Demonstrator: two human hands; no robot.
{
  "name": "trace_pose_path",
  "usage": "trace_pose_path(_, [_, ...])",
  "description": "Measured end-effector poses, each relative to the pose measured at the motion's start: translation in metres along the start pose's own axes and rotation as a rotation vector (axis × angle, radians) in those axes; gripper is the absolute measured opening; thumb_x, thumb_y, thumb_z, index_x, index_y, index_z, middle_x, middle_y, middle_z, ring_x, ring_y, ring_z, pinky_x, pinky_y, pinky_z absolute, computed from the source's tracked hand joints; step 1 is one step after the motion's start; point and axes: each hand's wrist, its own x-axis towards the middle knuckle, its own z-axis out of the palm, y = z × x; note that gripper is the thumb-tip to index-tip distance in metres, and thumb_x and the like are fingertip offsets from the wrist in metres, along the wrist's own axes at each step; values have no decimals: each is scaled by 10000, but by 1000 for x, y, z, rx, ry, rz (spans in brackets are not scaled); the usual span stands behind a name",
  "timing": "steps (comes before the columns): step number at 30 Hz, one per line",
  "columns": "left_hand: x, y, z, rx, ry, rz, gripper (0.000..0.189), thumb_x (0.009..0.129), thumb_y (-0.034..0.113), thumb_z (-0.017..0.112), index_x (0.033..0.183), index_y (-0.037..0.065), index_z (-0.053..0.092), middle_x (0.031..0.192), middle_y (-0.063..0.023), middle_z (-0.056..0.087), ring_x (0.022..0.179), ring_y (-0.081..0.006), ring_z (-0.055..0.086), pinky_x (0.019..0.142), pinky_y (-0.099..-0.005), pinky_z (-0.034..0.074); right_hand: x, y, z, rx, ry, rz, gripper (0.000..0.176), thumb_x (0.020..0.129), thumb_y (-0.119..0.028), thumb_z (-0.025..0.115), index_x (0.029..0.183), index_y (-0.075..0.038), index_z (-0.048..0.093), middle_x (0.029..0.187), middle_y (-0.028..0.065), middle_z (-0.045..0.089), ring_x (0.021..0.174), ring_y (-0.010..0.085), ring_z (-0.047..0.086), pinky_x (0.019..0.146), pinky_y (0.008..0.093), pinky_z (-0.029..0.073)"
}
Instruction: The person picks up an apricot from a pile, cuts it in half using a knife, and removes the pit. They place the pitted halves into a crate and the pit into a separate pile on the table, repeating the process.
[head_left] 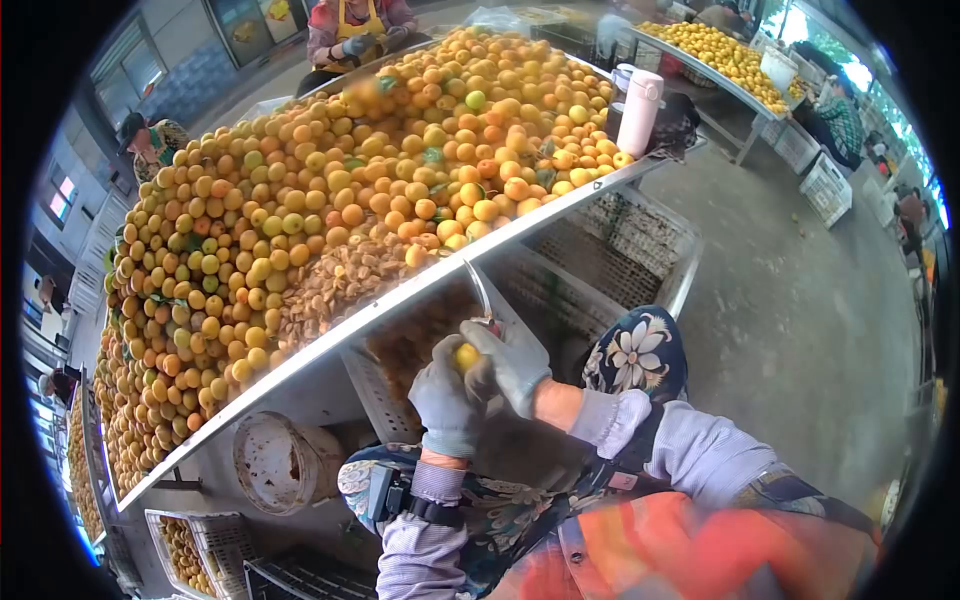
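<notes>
Orange cloth (625,540) lies below left fingers (445,352) curled round fruit (467,357) and angled right fingers (482,338) apparently gripping a blade (480,288).

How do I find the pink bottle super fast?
Find the big table heaped with orange fruit. Go to its right end. The pink bottle stands there, tall and smooth, beside something dark; its fruit neighbours are round and orange.
</notes>
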Motion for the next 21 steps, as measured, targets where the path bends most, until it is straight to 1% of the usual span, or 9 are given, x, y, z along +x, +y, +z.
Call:
trace_pose_path(1, [-1,-3,2,-5,-4,0,529,882,583,520,1092,100,565,749,-150,646,674,-352,637,615,-446,484,1,2,2,-1,6,-1,166,929,-264,611,853,-119,587,700,-41,562,523,46,507,478,213,402])
trace_pose_path(3, [-3,-4,5,111,-25,3,513,899,585,495,1073,107,560,734,-164,644,654,-369,638,578,-455,480,-1,8,4,-4,80,-32,278,907,-282,658,1059,-49,638,898,-46,607,796,25,535,688,195,435])
trace_pose_path(4, [-5,-3,7,-8,2,-86,530,915,605,444,1062,108,552,739,-180,645,650,-391,635,571,-462,486,6,18,2,33,71,-29,299,911,-290,651,1072,-39,639,905,-40,612,805,42,543,706,211,444])
trace_pose_path(8, [-6,-4,11,-322,40,-309,486,985,503,397,1002,40,544,739,-174,626,691,-363,644,621,-419,485,18,34,8,-112,78,-101,244,897,-274,640,940,-35,623,861,-1,616,801,71,549,712,249,450])
trace_pose_path(11, [-6,-12,18,-324,89,-221,469,998,475,384,976,33,538,762,-195,614,694,-366,628,635,-406,478,18,33,16,-196,110,-172,242,897,-275,620,841,-42,586,806,29,610,770,88,554,694,265,452])
trace_pose_path(13, [-9,-25,25,-449,31,-334,442,1005,439,410,1027,24,560,854,-179,631,770,-295,633,712,-356,487,16,27,18,-355,125,-186,274,909,-291,598,807,-39,564,761,38,596,721,99,550,660,288,458])
trace_pose_path(16, [-6,-30,36,-899,74,-532,431,1016,410,415,1139,36,590,1027,-73,624,931,-164,581,850,-279,460,24,28,17,-614,133,-367,355,872,-373,598,759,-37,579,730,197,592,722,386,604,659,437,469])
trace_pose_path(19, [-1,-29,27,-1190,94,-862,433,1032,398,356,1148,59,599,1078,-24,602,972,-122,556,866,-262,456,27,21,19,-822,64,-459,342,861,-350,603,714,-47,548,745,207,591,732,414,592,649,468,463])
trace_pose_path(21, [1,-36,27,-1205,70,-908,471,976,497,429,1193,108,583,1106,-39,620,1035,-176,587,911,-297,466,28,18,19,-903,25,-519,310,845,-330,616,711,-56,555,742,203,593,741,410,598,662,475,469])
